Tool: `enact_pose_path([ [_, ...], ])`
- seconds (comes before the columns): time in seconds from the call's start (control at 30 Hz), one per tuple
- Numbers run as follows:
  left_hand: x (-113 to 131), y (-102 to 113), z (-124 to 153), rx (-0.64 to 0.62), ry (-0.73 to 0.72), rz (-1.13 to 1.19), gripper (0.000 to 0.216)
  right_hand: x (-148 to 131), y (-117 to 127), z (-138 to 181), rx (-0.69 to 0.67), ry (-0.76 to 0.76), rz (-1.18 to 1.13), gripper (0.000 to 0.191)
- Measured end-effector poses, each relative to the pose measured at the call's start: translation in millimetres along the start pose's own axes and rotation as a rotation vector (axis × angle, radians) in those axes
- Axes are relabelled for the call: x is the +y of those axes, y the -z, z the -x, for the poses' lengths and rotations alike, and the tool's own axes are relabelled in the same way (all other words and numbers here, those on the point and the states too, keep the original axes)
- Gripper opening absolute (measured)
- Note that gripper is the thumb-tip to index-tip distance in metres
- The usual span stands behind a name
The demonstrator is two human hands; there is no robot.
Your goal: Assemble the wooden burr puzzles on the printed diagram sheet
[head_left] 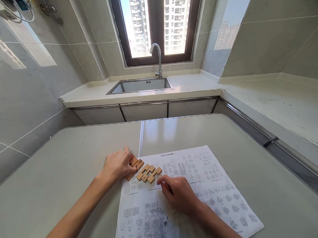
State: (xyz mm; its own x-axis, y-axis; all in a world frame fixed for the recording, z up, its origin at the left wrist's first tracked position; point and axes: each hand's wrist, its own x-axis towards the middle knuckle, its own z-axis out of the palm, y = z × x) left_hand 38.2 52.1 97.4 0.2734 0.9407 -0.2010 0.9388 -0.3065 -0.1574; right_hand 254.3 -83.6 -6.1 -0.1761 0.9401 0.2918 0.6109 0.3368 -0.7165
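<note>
Several notched wooden puzzle pieces point(148, 173) lie side by side on the upper left part of a printed sheet point(193, 173). To their left, my left hand point(117, 165) is closed around more wooden puzzle pieces point(138, 164), darker in tone and with black marks; my palm and fingers partly cover them. My right hand point(179, 191) rests over the sheet just right of the lighter pieces, its fingers curled in and its index fingertip close to the nearest one. Nothing shows in that hand.
The sheet carries rows of small line diagrams and lies on a pale table point(72, 179) with a seam strip. Beyond the table's far edge is a counter point(194, 83) with a sink point(144, 85) and tap point(159, 61), below a window. Tiled walls flank both sides.
</note>
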Motion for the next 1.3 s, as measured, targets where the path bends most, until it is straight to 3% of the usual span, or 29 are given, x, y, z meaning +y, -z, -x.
enact_pose_path([
  [0.4, -1.6, 20.3, 6.8, 0.012, 0.029, 0.141, 0.047, -0.2, 0.7, -0.7, -0.007, -0.021, -0.094, 0.023],
  [0.53, 0.8, 35.3, 10.9, -0.059, -0.048, 0.509, 0.051, -6.2, 6.3, -4.3, -0.015, -0.176, -0.560, 0.017],
  [0.63, 16.0, 42.1, 15.9, -0.157, -0.170, 0.741, 0.051, -13.8, 11.4, -6.4, -0.047, -0.230, -1.077, 0.059],
  [0.7, 35.5, 40.5, 20.6, -0.150, -0.195, 0.830, 0.048, -20.6, 14.6, -7.2, -0.092, -0.236, -1.353, 0.081],
  [0.8, 73.1, 26.3, 26.4, -0.118, -0.251, 0.869, 0.044, -30.3, 17.3, -7.7, -0.123, -0.321, -1.614, 0.072],
  [0.87, 95.8, 12.1, 27.0, -0.074, -0.269, 0.907, 0.029, -33.4, 17.1, -8.0, -0.094, -0.399, -1.628, 0.056],
  [0.97, 114.8, -5.7, 21.9, 0.151, -0.281, 0.906, 0.008, -30.9, 15.1, -8.6, -0.023, -0.482, -1.633, 0.042],
  [1.13, 103.8, -8.2, 15.6, 0.354, -0.156, 1.098, 0.016, -19.4, 15.6, -10.8, 0.137, -0.581, -1.597, 0.038],
  [1.2, 91.9, -4.6, 22.5, 0.351, -0.155, 0.995, 0.017, -16.3, 17.3, -12.1, 0.182, -0.593, -1.583, 0.038],
  [1.3, 73.2, -3.4, 46.7, 0.196, -0.213, 0.755, 0.021, -13.2, 19.1, -13.9, 0.208, -0.608, -1.554, 0.038],
])
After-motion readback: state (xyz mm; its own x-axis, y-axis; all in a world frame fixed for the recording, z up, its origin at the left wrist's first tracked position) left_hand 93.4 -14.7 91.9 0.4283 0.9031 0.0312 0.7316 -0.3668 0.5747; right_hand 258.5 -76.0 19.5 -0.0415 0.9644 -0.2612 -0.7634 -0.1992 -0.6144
